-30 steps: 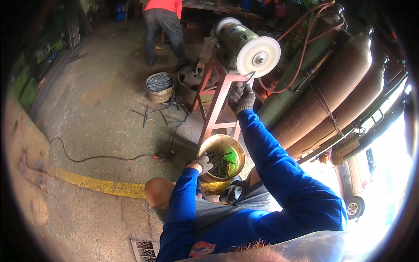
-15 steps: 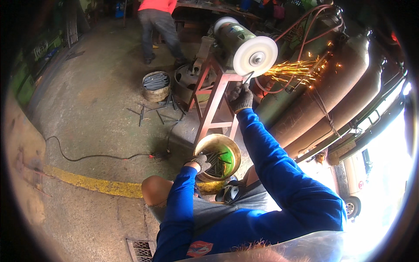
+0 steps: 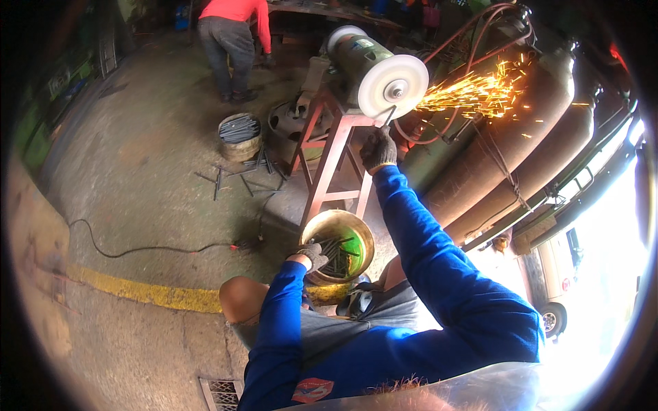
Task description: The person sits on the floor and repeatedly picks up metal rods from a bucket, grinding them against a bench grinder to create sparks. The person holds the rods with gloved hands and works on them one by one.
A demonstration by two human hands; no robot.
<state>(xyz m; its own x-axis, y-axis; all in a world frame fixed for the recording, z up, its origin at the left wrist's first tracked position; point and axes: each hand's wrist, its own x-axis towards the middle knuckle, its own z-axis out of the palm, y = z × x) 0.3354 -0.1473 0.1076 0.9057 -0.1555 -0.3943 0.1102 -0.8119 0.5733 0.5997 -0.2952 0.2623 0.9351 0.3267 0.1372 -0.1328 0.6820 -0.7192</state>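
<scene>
Through the head view I count one grinder, two wheels, two tubs of rods and at least two cylinders. My right hand is clenched around one rod, its tip on the front wheel, throwing sparks. My left hand reaches into the nearer tub, fingers curled; I cannot tell its grip.

- The right arm, in a blue sleeve, stretches well forward from the shoulder.
- At its end the right hand, in a dark knitted glove, is curled tight in a grip.
- The left arm, also blue-sleeved, reaches less far.
- The left hand, gloved too, points inward; its finger closure is unclear.
- The bare left knee is bent outward.
</scene>
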